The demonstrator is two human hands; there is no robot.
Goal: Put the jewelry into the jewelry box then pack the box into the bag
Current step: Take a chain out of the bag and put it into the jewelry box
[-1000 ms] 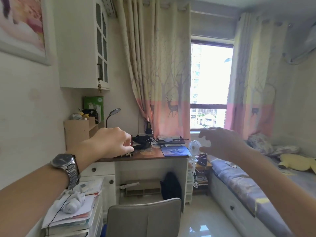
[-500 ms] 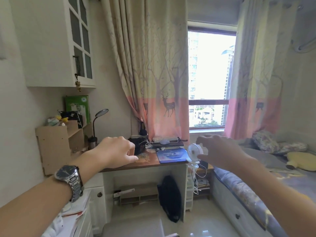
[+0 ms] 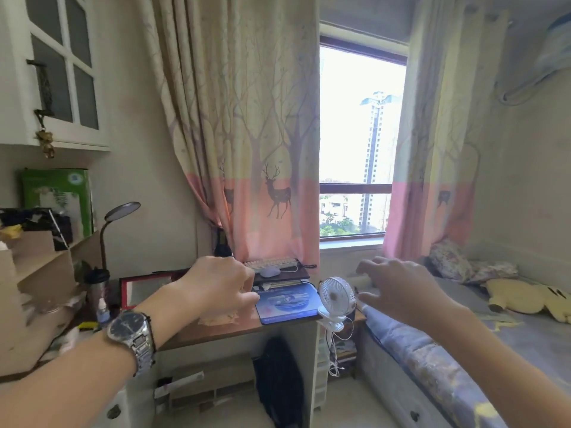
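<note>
You are only approaching the worktop (image 3: 216, 330): left hand (image 3: 217, 287) curled in a loose grip, contents hidden; right hand (image 3: 398, 288) spread, empty. No jewelry visible; find it first.

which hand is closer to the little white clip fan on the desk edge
Right. The right hand hovers just beside the fan, to its right; the left hand is farther off, left of it.

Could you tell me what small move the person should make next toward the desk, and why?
Probably step closer and lower both hands to the brown wooden desk. The left hand with the steel wristwatch is loosely curled and the right hand is spread, and both hover above the desk holding nothing. No jewelry or jewelry box can be made out from here.
</note>
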